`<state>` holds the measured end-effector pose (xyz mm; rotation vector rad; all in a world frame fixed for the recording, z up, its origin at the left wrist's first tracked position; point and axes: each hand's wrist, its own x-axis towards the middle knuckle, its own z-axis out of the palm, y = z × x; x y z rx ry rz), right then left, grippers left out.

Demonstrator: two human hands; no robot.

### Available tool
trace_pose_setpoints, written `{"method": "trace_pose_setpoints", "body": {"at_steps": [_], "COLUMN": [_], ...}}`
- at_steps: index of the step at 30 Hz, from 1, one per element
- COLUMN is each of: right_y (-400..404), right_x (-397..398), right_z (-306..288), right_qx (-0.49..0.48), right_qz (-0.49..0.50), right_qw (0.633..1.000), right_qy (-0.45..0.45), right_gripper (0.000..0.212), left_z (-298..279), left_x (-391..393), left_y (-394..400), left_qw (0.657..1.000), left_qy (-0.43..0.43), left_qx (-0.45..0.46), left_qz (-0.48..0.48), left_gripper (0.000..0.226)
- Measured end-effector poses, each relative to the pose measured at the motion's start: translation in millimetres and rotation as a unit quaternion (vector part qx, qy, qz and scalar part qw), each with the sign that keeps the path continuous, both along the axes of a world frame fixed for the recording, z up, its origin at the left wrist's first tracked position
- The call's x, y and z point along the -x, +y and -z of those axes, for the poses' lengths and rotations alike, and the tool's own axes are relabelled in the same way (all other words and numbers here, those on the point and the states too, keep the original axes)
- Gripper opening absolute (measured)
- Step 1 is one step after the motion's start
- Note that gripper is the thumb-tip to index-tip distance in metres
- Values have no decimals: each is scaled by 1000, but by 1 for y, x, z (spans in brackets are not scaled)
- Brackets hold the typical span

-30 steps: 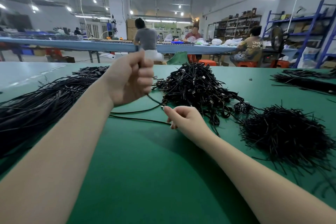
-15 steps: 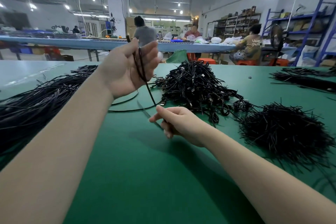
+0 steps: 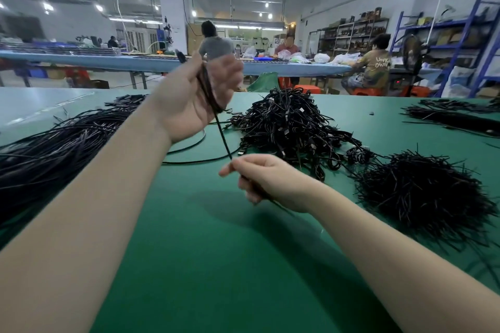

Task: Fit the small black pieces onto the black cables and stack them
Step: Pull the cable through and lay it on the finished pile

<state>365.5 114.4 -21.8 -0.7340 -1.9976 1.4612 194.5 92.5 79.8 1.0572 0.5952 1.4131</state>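
Here, your left hand [image 3: 194, 100] is raised above the green table [image 3: 216, 265], palm toward you, fingers loosely bent around a black cable [image 3: 222, 136] looped across the palm; the fingertips are motion-blurred, so how firm the hold is can't be read. One cable end [image 3: 180, 55] sticks up past the top of that hand. From the palm the cable runs taut, down and to the right, into your right hand [image 3: 270, 182], which hovers low over the table and pinches it between thumb and forefinger, the other fingers curled under. Whether a small black piece sits on the cable at the pinch can't be told. A slack stretch of cable lies in a curve on the table behind and below the left wrist. To your left, a long bundle of straight black cables [image 3: 62, 149] lies across the table. Just beyond the right hand sits a tangled heap of cables with connectors [image 3: 292, 127]. To the right of that hand, near it but apart, a bristly pile of short black pieces [image 3: 422, 189]. Far right, another dark bundle [image 3: 454, 116] on the table edge. Behind, a blue workbench [image 3: 135, 61] with seated workers [image 3: 376, 62] and blue shelving [image 3: 465, 43].
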Motion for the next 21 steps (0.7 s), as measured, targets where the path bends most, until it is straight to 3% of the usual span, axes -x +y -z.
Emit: {"method": "trace_pose_setpoints", "body": {"at_steps": [2,4,5,7,8,9,13,17,21], "right_y": [2,7,9,11,8,4,-13,-12,-3], "right_x": [-2,-7,-10,-12,-9,-6,14,13,2], "right_z": [4,-5,-12,-27,-34,-40,-42,-18,0], "right_qx": [-3,-34,-52,-99,-128,-151,-150,-91,-84], "right_qz": [83,201,247,297,302,294,189,139,182], "right_qw": [995,976,966,950,944,943,968,986,980], "right_qy": [-61,-71,-56,-1,20,38,73,32,8], "right_gripper": [35,39,41,42,41,39,34,35,30], "left_z": [-6,-5,-2,8,15,20,26,19,19], "left_x": [8,12,11,2,-6,-15,-25,-16,-16], "left_y": [-9,-12,-11,-8,-5,-3,8,9,8], "left_qw": [999,990,975,912,885,878,972,996,998], "left_qy": [18,124,213,398,448,457,214,79,8], "left_qx": [-17,1,19,76,103,115,97,47,63], "left_qz": [44,64,61,67,80,80,-22,3,14], "left_gripper": [33,37,42,53,56,57,47,47,43]}}
